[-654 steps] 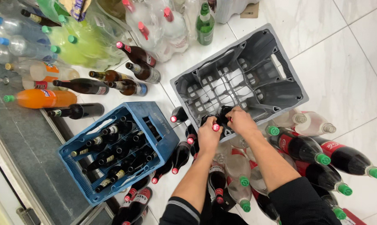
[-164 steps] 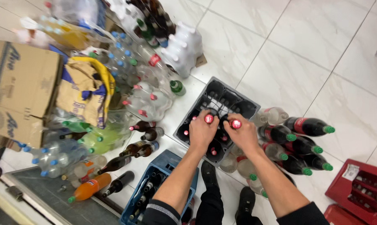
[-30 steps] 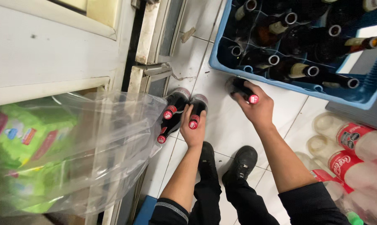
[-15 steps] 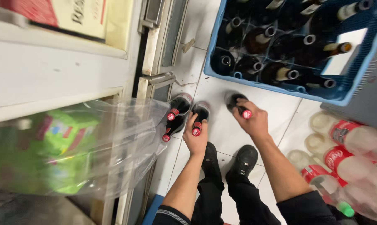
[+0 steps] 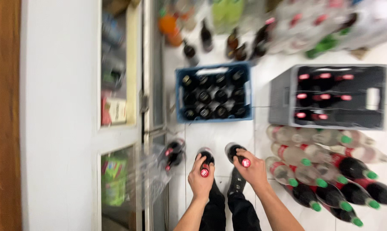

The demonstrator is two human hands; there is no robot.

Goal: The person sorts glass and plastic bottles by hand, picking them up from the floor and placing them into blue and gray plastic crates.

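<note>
Just below the blue crate (image 5: pixel 214 92) of dark bottles: two dark red-capped bottles, one in each grip. Left hand (image 5: pixel 200 183) clenched on the left bottle (image 5: pixel 206 161), right hand (image 5: pixel 253 170) clenched on the right bottle (image 5: pixel 237 154). Right of the crate, a grey crate (image 5: pixel 283 96) with red-capped bottles; below that, green-capped bottles (image 5: pixel 326 171) lying on the floor.
</note>
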